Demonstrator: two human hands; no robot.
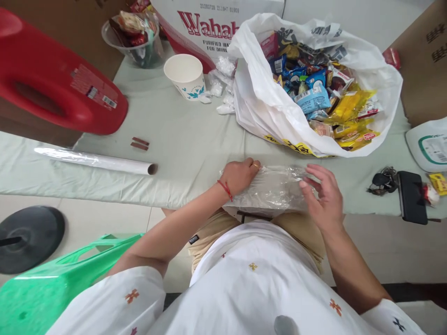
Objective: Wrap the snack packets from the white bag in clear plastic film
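Observation:
A crinkled piece of clear plastic film (279,188) lies stretched along the front edge of the table; whether it is a loose sheet or a bag I cannot tell. My left hand (240,177), with a red string bracelet at the wrist, is closed on the film's left end. At the right end, my right hand (324,193) has its thumb and fingers curved and apart, touching or nearly touching the film's edge. Just beyond the film stands a white plastic bag (251,93) full of small wrapped snacks (314,97).
Leftward are a roll of film (98,160), brown strips (139,143) and a red jug (63,79). A paper cup (185,77), crumpled plastic lumps (223,86) and a snack tub (136,39) stand behind. Keys (383,180) and a phone (412,197) lie right.

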